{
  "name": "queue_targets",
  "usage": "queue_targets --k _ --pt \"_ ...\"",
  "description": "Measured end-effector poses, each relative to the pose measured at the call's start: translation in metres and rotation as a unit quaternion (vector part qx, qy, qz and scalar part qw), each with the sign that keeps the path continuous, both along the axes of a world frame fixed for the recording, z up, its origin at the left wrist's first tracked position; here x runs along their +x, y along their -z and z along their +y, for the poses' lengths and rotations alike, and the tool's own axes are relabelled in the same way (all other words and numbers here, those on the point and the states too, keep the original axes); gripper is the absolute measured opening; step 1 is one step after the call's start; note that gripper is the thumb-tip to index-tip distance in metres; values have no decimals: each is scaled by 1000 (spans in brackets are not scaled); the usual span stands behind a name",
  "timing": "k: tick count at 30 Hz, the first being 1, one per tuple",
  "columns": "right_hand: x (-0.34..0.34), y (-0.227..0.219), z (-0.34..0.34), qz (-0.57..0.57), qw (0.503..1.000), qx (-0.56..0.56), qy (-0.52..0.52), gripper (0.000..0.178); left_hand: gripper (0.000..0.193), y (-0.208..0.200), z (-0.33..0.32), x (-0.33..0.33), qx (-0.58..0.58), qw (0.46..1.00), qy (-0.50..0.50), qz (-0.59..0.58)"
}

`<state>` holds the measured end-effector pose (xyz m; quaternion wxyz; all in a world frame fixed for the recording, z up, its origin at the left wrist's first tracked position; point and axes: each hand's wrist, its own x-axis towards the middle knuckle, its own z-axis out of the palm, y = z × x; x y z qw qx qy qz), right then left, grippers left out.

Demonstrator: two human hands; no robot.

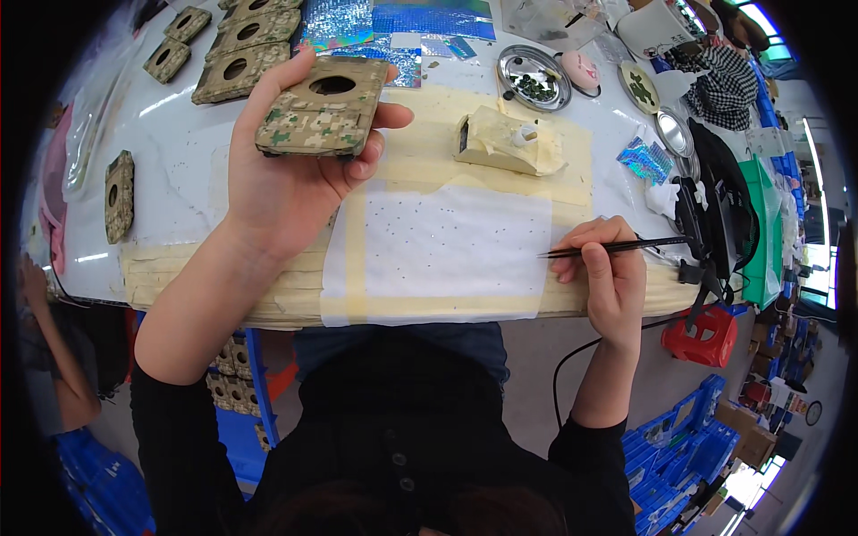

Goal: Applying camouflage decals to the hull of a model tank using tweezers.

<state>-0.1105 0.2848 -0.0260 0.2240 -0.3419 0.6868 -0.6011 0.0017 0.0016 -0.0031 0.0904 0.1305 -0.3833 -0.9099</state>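
My left hand [279, 198] is raised over the table, its fingers wrapped round a flat camouflage-patterned case [308, 121] with a round hole in it. A pair of black tweezers [648, 243] is pinched in my right hand [612, 279], low at the right. Its thin tips point left, over the right edge of a white sheet [483, 232]. Tiny dark specks are scattered over that sheet, too small to name. Beyond it stands a small tape-covered block [505, 154] with a white nozzle-like piece on top.
Several more camouflage cases [243, 70] lie at the far left, and a single case [119, 196] rests near the left edge. A round metal dish [534, 64] holds dark green bits. Shiny blue sheets [433, 20] lie at the back. Another person's arm [67, 357] shows at the left.
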Motion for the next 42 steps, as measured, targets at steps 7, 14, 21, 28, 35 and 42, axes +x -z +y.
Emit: queue_targets --k 7,14,21,28,35,42 --pt "0 0 0 3 1000 -1 5 12 58 -1 0 0 2 1000 -2 0" --pt "1 0 -1 12 1000 8 11 13 57 -1 1 1 -2 1000 -2 1" --pt "0 2 -1 13 1000 6 11 14 57 0 0 2 -7 1000 6 11" --pt "1 0 -1 16 1000 7 15 15 54 5 -5 1 37 999 27 27" --pt "2 1 -2 11 999 -15 36 14 56 2 -2 2 14 1000 17 18" --pt "2 3 1 26 999 -11 32 13 54 5 -5 2 38 998 30 28"
